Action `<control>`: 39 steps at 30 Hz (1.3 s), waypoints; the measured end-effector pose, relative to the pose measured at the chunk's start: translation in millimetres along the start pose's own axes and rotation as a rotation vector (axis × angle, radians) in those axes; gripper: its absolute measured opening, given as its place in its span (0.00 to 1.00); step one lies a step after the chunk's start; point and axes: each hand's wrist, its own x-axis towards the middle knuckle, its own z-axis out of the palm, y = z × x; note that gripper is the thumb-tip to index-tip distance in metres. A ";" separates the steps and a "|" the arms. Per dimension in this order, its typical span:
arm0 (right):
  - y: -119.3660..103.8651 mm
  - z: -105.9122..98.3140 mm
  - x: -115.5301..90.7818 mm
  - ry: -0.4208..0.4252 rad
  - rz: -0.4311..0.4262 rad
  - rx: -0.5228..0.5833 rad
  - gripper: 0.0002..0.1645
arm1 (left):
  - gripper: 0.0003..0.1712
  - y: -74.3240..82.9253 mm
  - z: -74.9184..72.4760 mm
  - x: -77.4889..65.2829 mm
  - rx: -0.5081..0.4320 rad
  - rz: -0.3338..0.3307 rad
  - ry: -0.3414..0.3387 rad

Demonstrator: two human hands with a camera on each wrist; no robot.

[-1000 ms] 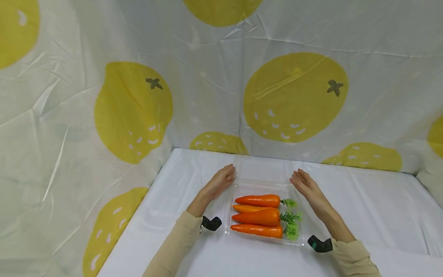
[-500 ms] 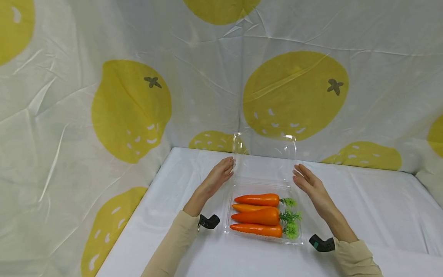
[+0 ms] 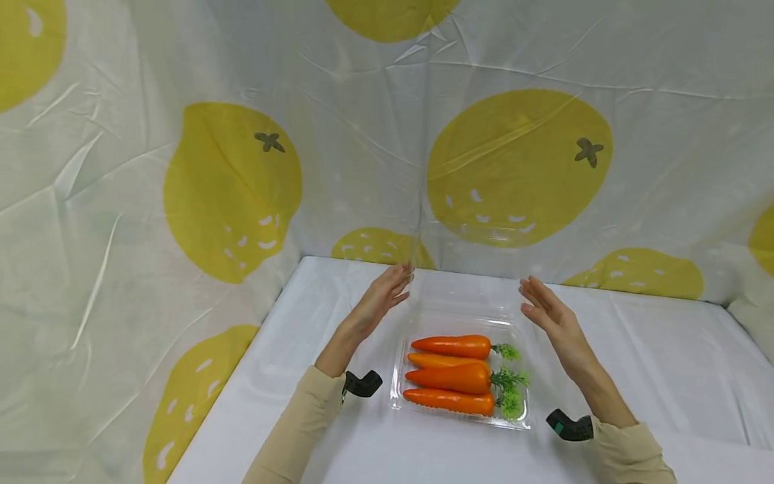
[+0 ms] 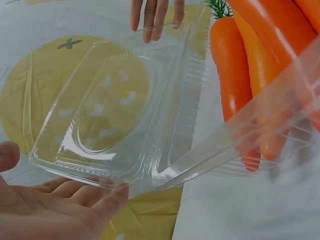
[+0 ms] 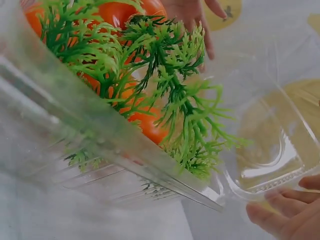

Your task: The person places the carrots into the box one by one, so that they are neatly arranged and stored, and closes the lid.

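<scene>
A clear plastic clamshell box [image 3: 396,390] lies on the white cloth in the head view. Several orange carrots [image 3: 450,378] with green leafy tops [image 3: 510,380] fill its base, tips to the left. Its see-through lid [image 4: 117,105] stands raised at the far side, hinged to the base. My left hand [image 3: 376,302] is at the lid's left side, fingers extended; the left wrist view has those fingertips right at the lid's edge. On the opposite side, my right hand [image 3: 556,323] has its fingers spread, close to the lid's right edge [image 5: 262,190]. Neither hand grips anything.
A white cloth [image 3: 653,363] covers the table. Behind it and to the left hangs a pale curtain [image 3: 363,134] printed with big yellow lemons [image 3: 520,168]. Black wrist cameras [image 3: 363,384] sit at both sleeve cuffs, on either side of the box.
Both hands have shifted farther from the body and slightly apart, the right one moving outward from the lid. The lid has swung farther up. Box base and carrots stay put.
</scene>
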 end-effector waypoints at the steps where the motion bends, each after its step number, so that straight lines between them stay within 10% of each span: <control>1: -0.8 0.1 -0.4 0.001 -0.026 0.023 0.41 | 0.35 1.8 0.7 -0.1 0.005 0.010 0.000; 29: -5.8 -5.7 1.7 -0.074 -0.222 0.229 0.44 | 0.33 15.4 3.1 7.4 0.023 0.098 -0.041; 39: -9.7 -6.2 -3.1 -0.006 -0.183 0.142 0.39 | 0.32 13.5 6.8 -2.9 0.035 0.081 -0.010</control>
